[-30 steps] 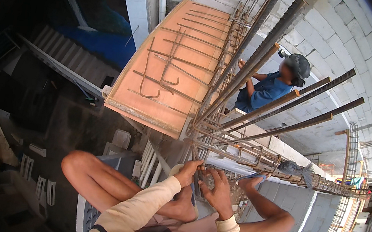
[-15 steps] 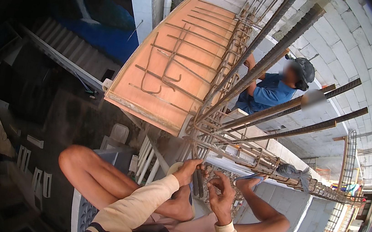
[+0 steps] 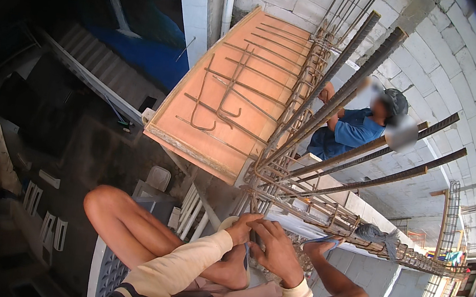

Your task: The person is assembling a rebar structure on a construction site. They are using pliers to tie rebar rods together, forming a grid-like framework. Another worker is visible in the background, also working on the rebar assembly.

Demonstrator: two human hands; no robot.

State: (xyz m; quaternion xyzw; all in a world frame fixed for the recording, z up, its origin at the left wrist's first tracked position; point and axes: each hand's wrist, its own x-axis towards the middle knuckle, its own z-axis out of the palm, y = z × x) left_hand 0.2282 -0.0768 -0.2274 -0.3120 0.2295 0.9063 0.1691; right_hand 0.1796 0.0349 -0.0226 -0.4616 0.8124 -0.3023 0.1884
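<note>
My left hand (image 3: 240, 230) is closed in a pinch at the lower end of the bundled rebar (image 3: 264, 178), where several bars and stirrups meet. What it grips is too small to make out. Just to its right is my right hand (image 3: 278, 250), its fingers bent over toward the left fingertips, and its palm side is hidden. Whatever lies between the two hands cannot be made out. From the joint, thick ribbed bars (image 3: 370, 67) rise toward the upper right. A horizontal rebar cage (image 3: 341, 219) runs off to the right.
An orange plywood panel (image 3: 194, 117) carries thin rods and hooked bars. Beyond the bars a person in a blue shirt (image 3: 354, 129) works by a block wall (image 3: 436, 59). Dark cloth (image 3: 379, 235) hangs on the cage. A deep drop with a lower floor (image 3: 130, 163) lies left.
My right hand has moved up and left, bringing its fingers against my left hand. The view has shifted slightly, so the scene sits lower and farther right.
</note>
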